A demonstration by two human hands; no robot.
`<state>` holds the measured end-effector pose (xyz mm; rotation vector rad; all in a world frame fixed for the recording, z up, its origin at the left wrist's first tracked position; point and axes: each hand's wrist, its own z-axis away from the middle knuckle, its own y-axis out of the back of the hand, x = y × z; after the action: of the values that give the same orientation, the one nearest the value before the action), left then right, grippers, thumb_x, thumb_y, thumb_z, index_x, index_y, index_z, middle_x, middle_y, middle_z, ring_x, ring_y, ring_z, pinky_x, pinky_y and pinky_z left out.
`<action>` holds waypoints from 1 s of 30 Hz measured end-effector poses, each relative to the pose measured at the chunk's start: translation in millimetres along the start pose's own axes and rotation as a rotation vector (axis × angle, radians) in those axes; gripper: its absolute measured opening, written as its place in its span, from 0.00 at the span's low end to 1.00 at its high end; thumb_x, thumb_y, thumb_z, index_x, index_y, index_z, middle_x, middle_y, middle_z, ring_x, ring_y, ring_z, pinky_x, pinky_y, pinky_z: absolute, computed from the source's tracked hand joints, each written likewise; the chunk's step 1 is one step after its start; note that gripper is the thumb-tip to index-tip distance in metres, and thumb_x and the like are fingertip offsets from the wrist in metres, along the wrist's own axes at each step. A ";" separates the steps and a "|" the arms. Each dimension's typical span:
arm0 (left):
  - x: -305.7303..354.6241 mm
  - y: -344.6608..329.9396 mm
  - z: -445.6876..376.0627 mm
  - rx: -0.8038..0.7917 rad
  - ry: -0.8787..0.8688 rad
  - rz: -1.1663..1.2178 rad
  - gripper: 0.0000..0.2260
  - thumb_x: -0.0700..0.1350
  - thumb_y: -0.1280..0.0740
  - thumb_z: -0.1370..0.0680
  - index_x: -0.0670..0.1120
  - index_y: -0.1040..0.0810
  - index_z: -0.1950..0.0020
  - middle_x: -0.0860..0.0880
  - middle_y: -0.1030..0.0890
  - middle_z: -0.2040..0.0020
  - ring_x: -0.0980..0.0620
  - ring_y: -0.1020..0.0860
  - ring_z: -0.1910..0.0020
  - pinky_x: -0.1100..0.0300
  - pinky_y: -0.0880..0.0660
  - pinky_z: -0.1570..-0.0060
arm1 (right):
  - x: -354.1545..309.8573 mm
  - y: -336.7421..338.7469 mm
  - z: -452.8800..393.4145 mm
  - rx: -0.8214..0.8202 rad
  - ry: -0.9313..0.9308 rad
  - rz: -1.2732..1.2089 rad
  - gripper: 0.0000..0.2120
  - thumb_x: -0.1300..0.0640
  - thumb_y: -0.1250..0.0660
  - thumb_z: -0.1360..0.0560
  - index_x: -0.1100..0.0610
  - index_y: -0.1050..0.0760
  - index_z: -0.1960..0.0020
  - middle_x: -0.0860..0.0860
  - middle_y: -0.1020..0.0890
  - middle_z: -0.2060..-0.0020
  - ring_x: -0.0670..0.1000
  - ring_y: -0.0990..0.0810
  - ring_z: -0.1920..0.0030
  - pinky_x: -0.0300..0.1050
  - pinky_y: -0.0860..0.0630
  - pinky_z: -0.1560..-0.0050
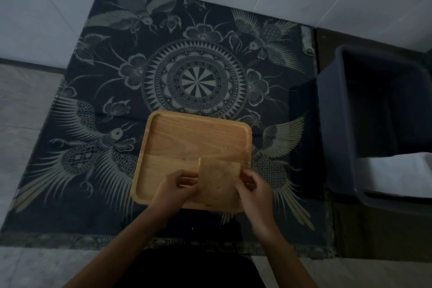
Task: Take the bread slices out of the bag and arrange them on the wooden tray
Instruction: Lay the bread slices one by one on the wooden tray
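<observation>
A square wooden tray (187, 138) lies on a dark patterned cloth, near its front edge. Over the tray's near right part I hold bread slices (219, 177) between both hands. My left hand (177, 186) grips their left edge, where one slice stands up on its side. My right hand (253, 187) pinches the right edge. The far half of the tray is bare wood. No bag is in view.
The patterned cloth (191, 70) covers a low table over a pale tiled floor. A dark plastic bin (350, 110) stands at the right with something white (397, 170) inside its near end.
</observation>
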<state>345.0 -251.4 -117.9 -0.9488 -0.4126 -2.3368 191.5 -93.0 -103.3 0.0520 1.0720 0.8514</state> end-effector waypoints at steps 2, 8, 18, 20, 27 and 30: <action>0.2 13.5 3.1 0.016 -0.009 0.011 0.09 0.42 0.25 0.25 0.51 0.18 0.47 0.48 0.15 0.50 0.47 0.15 0.52 0.52 0.18 0.53 | -6.7 -11.6 0.6 -0.032 0.038 0.023 0.12 0.49 0.27 0.23 0.48 0.19 0.40 0.40 0.16 0.51 0.36 0.18 0.53 0.42 0.17 0.49; -8.1 61.4 5.3 0.113 -0.031 0.018 0.09 0.40 0.26 0.24 0.49 0.17 0.46 0.46 0.15 0.51 0.48 0.16 0.54 0.59 0.22 0.59 | -26.3 -61.1 4.5 -0.123 0.117 0.120 0.10 0.49 0.27 0.23 0.47 0.20 0.43 0.37 0.18 0.55 0.29 0.21 0.54 0.27 0.23 0.60; -29.9 99.0 -5.0 0.238 -0.120 -0.245 0.11 0.43 0.23 0.27 0.49 0.16 0.46 0.52 0.14 0.55 0.53 0.16 0.55 0.52 0.18 0.53 | -32.7 -119.7 6.5 -0.150 0.071 0.288 0.11 0.52 0.31 0.20 0.52 0.20 0.38 0.41 0.19 0.54 0.37 0.22 0.57 0.31 0.27 0.62; -32.5 101.3 -5.4 0.258 -0.137 -0.280 0.11 0.43 0.22 0.28 0.51 0.16 0.47 0.55 0.14 0.56 0.55 0.17 0.56 0.56 0.19 0.56 | -32.3 -122.4 6.4 -0.150 0.052 0.300 0.13 0.52 0.32 0.19 0.53 0.22 0.36 0.41 0.20 0.54 0.37 0.23 0.58 0.30 0.28 0.63; -38.7 111.1 -8.9 0.299 -0.155 -0.383 0.08 0.42 0.23 0.28 0.49 0.15 0.50 0.54 0.14 0.57 0.57 0.16 0.57 0.55 0.18 0.55 | -29.0 -130.3 11.8 -0.182 0.021 0.363 0.14 0.53 0.32 0.19 0.54 0.22 0.34 0.41 0.21 0.53 0.40 0.23 0.57 0.36 0.24 0.56; -40.2 113.0 -10.8 0.296 -0.153 -0.431 0.06 0.44 0.23 0.29 0.49 0.15 0.53 0.54 0.14 0.59 0.58 0.17 0.57 0.59 0.19 0.57 | -28.5 -132.1 14.2 -0.206 0.026 0.347 0.15 0.54 0.33 0.18 0.54 0.22 0.33 0.38 0.23 0.55 0.43 0.19 0.53 0.42 0.20 0.51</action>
<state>432.2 -329.4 -146.7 -0.9667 -1.0865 -2.4817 274.2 -197.2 -131.1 0.0549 1.0085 1.2757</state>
